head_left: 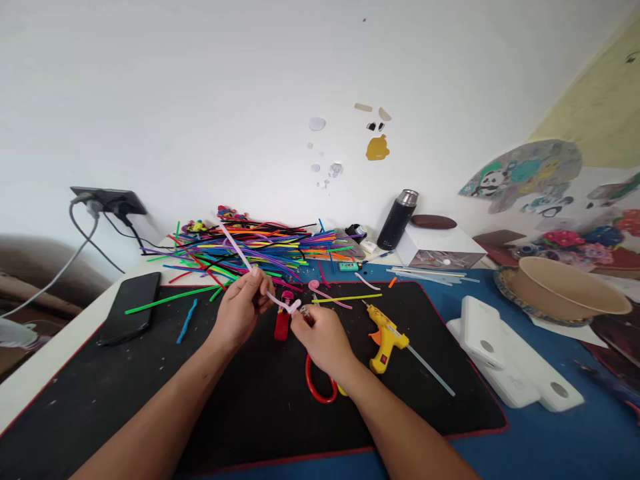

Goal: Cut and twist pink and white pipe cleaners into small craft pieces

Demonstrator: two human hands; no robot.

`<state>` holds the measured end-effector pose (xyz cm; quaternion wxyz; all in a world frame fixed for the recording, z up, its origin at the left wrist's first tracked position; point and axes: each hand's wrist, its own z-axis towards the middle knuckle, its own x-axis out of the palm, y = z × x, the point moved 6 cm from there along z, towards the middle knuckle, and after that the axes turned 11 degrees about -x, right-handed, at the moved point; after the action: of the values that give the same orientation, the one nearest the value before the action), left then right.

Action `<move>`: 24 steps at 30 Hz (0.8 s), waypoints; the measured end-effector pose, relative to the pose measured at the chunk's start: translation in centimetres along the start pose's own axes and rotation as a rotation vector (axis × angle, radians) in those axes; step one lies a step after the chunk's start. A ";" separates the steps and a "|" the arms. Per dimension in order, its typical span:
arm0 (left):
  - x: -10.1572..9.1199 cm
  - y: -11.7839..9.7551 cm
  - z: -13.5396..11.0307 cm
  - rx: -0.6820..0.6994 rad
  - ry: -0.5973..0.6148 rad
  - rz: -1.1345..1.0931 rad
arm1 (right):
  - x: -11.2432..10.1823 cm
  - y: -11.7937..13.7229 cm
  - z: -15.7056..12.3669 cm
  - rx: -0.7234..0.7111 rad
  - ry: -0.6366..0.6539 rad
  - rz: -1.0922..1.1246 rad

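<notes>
A pale pink pipe cleaner [235, 247] runs up and to the left out of my left hand [243, 301], whose fingers are pinched on it. Its lower end is bent into a small curl between the hands, and my right hand [320, 333] pinches that curl. Just behind the hands lies a small red and pink piece [282, 325], partly hidden. Scissors with a red handle [320, 393] rest on the black mat [240, 413] beneath my right wrist, their blades mostly covered. A small pink coil [313, 285] lies beyond my right hand.
A yellow glue gun [385, 337] with a clear stick lies to the right. Many coloured pipe cleaners [280, 247] are heaped along the wall. A black phone [131, 308] is at left. White power banks [505, 360], a bowl [570, 287] and a dark flask [397, 220] stand right.
</notes>
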<state>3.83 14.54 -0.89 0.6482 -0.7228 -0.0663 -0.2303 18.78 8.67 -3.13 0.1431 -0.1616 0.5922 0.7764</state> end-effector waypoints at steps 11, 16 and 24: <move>-0.2 -0.5 0.0 0.035 -0.039 -0.044 | 0.4 0.2 -0.2 -0.046 0.143 0.297; -0.3 -0.5 0.0 0.038 -0.043 -0.046 | 1.1 1.0 -0.7 -0.097 0.201 0.364; -0.2 -0.4 0.1 0.029 -0.030 -0.043 | 0.7 0.6 -0.8 -0.083 0.167 0.361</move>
<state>3.49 14.71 -0.68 0.6524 -0.7152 -0.0948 -0.2321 17.96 7.80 -3.10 -0.0549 -0.1222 0.5887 0.7972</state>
